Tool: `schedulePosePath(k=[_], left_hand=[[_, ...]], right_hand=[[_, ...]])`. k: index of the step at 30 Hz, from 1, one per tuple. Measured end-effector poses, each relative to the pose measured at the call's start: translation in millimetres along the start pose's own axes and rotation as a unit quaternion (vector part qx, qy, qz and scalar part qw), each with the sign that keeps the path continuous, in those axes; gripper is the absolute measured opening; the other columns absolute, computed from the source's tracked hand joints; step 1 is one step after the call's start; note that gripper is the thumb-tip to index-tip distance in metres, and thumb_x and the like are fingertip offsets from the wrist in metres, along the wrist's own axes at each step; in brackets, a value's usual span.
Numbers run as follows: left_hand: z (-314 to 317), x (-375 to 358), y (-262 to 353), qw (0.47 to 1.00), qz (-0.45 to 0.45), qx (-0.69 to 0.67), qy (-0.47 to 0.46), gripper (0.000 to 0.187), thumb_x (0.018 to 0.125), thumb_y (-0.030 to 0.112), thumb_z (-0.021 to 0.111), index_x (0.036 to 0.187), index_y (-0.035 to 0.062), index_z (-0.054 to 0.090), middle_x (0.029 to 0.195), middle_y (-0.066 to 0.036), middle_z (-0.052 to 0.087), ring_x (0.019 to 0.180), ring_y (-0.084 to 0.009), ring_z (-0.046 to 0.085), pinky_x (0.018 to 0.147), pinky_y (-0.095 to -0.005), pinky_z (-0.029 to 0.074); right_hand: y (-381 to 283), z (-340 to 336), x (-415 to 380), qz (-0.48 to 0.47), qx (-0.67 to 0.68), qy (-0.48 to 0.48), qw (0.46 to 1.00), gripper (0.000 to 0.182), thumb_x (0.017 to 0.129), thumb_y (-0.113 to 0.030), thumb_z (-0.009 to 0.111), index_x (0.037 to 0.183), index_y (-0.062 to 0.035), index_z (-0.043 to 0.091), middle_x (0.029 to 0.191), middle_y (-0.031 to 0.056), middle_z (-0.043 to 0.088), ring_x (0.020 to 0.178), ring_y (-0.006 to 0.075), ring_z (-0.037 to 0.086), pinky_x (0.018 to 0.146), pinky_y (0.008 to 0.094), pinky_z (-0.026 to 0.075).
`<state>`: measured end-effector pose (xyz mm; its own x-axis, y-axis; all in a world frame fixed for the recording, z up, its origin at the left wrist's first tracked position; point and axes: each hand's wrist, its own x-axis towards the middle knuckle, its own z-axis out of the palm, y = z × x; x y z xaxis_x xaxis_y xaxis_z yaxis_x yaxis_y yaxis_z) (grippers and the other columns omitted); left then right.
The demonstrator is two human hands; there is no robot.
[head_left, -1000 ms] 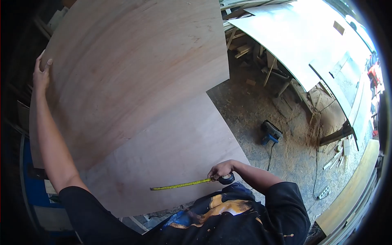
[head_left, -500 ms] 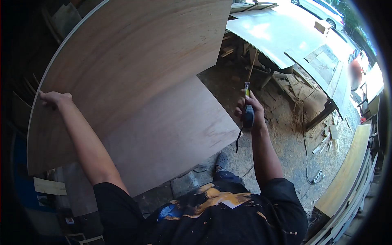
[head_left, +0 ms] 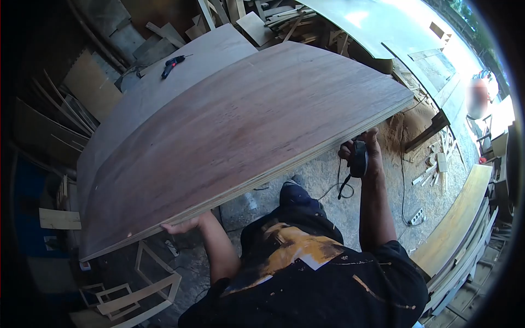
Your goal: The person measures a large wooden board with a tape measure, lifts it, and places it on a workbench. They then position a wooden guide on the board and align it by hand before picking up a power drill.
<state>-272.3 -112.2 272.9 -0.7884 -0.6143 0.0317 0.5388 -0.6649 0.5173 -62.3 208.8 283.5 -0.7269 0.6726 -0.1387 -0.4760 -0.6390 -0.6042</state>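
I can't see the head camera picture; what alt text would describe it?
A person lifts a large plywood sheet by its near edge, left hand under it and right hand, gripping a tape measure, at the edge. Sawdust covers the floor, with wooden frames at lower left.

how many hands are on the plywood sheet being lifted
2. The left hand grips the near edge of the plywood sheet from underneath; the right hand, also holding a tape measure, supports the edge farther along.
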Motion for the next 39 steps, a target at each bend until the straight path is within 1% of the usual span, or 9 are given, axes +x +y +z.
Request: schedulePosePath(k=[1, 8, 10, 12, 14, 16, 24, 26, 39], left_hand=[[-37.5, -7.6, 1.1, 1.0, 0.002, 0.013, 0.01, 0.07, 0.08, 0.051, 0.036, 0.135, 0.0086, 0.041, 0.14, -0.015, 0.037, 0.129, -0.0355, 0.036, 0.105, -0.0552, 0.029], [-178.4, -51.4, -5.3, 0.895, -0.325, 0.181, 0.248, 0.072, 0.088, 0.061, 0.021, 0.141, 0.013, 0.033, 0.146, -0.008, 0.033, 0.134, -0.0313, 0.028, 0.11, -0.0513, 0.023], [-271.8, -36.5, -47.8, 0.893, -0.35, 0.164, 0.232, 0.069, 0.089, 0.059, 0.021, 0.14, 0.0144, 0.036, 0.146, -0.009, 0.033, 0.133, -0.0303, 0.031, 0.109, -0.053, 0.024], [-222.6, -51.3, -41.5, 0.904, -0.365, 0.128, 0.184, 0.062, 0.091, 0.056, 0.026, 0.14, 0.0176, 0.031, 0.144, -0.008, 0.034, 0.129, -0.0318, 0.037, 0.104, -0.0568, 0.033], [-221.0, -47.3, -70.6, 0.888, -0.359, 0.203, 0.203, 0.062, 0.09, 0.058, 0.026, 0.139, 0.0197, 0.032, 0.141, -0.007, 0.038, 0.126, -0.0312, 0.041, 0.102, -0.0557, 0.036], [-236.4, -50.0, -49.7, 0.843, -0.342, 0.338, 0.242, 0.063, 0.089, 0.06, 0.026, 0.138, 0.0219, 0.034, 0.138, -0.006, 0.042, 0.123, -0.0307, 0.044, 0.1, -0.0546, 0.039], [-196.3, -89.8, -116.0, 0.856, -0.357, 0.287, 0.24, 0.064, 0.09, 0.057, 0.034, 0.14, 0.0179, 0.031, 0.139, -0.007, 0.042, 0.124, -0.0291, 0.044, 0.1, -0.0502, 0.04], [-209.5, -89.7, -130.2, 0.842, -0.338, 0.329, 0.262, 0.065, 0.09, 0.058, 0.033, 0.14, 0.0158, 0.031, 0.139, -0.009, 0.041, 0.125, -0.0293, 0.044, 0.101, -0.0498, 0.04], [-169.9, -111.8, -122.0, 0.827, -0.293, 0.394, 0.276, 0.069, 0.094, 0.055, 0.03, 0.141, 0.0032, 0.029, 0.141, -0.018, 0.037, 0.125, -0.0362, 0.043, 0.103, -0.0523, 0.037]], right_hand=[[-1.6, -15.9, -9.8, 0.044, -0.128, 0.07, 0.988, 0.062, 0.079, -0.063, 0.058, 0.085, -0.0019, 0.056, 0.059, 0.0075, 0.054, 0.047, 0.0188, 0.055, 0.041, 0.0301, 0.042], [74.9, -200.3, -25.5, 0.3, -0.134, 0.057, 0.943, 0.055, 0.086, -0.058, 0.053, 0.059, -0.0101, 0.052, 0.045, 0.0055, 0.048, 0.034, 0.0183, 0.047, 0.034, 0.0304, 0.035], [98.2, -230.6, -28.1, 0.325, -0.122, 0.126, 0.929, 0.044, 0.088, -0.052, 0.054, 0.075, -0.0098, 0.058, 0.045, 0.0021, 0.046, 0.035, 0.0166, 0.044, 0.034, 0.0294, 0.032], [114.4, -262.6, -21.8, 0.266, -0.157, 0.176, 0.935, 0.042, 0.09, -0.038, 0.059, 0.118, -0.008, 0.054, 0.075, 0.0021, 0.063, 0.045, 0.015, 0.054, 0.041, 0.0286, 0.044], [118.6, -256.6, -13.5, 0.132, -0.211, 0.191, 0.949, 0.045, 0.087, -0.028, 0.065, 0.121, -0.0016, 0.052, 0.103, 0.0079, 0.064, 0.061, 0.0135, 0.059, 0.051, 0.0274, 0.049], [98.7, -254.4, -10.7, 0.293, -0.228, 0.22, 0.902, 0.049, 0.08, -0.034, 0.071, 0.109, 0.0005, 0.051, 0.089, 0.0094, 0.06, 0.069, 0.0161, 0.06, 0.056, 0.029, 0.049], [64.0, -246.4, 77.0, 0.27, -0.214, 0.166, 0.924, 0.034, 0.085, -0.035, 0.065, 0.101, -0.006, 0.059, 0.061, 0.0009, 0.055, 0.043, 0.0118, 0.053, 0.035, 0.0266, 0.038], [64.3, -248.3, 90.5, 0.239, -0.236, 0.192, 0.922, 0.046, 0.083, -0.033, 0.069, 0.111, 0.0018, 0.058, 0.096, 0.0061, 0.063, 0.071, 0.0105, 0.057, 0.06, 0.0268, 0.045], [70.9, -244.8, 88.7, 0.184, -0.266, 0.159, 0.933, 0.048, 0.085, -0.034, 0.064, 0.117, 0.0015, 0.057, 0.109, 0.0068, 0.064, 0.091, 0.0163, 0.061, 0.079, 0.0261, 0.046]])
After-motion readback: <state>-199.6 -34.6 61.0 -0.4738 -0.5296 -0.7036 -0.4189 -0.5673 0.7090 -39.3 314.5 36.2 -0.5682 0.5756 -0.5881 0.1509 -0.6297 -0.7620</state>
